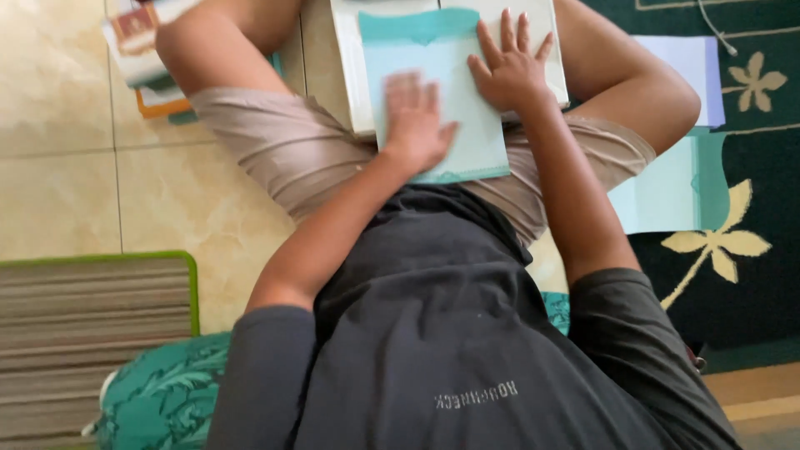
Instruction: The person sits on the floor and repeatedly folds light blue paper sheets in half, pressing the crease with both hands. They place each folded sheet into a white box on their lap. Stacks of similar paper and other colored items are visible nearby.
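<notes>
- Left hand — flat, fingers together, pressing on the teal paper.
- Right hand — flat, fingers spread, on the paper's upper right part.
- Paper lies under both hands, on a white board over the lap.

Both hands, the left hand and the right hand, lie flat on a teal sheet over a white board, hemmed in by bent knees on either side. Beyond the left knee, tiled floor lies open up to a stack of booklets; beyond the right knee, loose sheets cover the dark rug
</notes>
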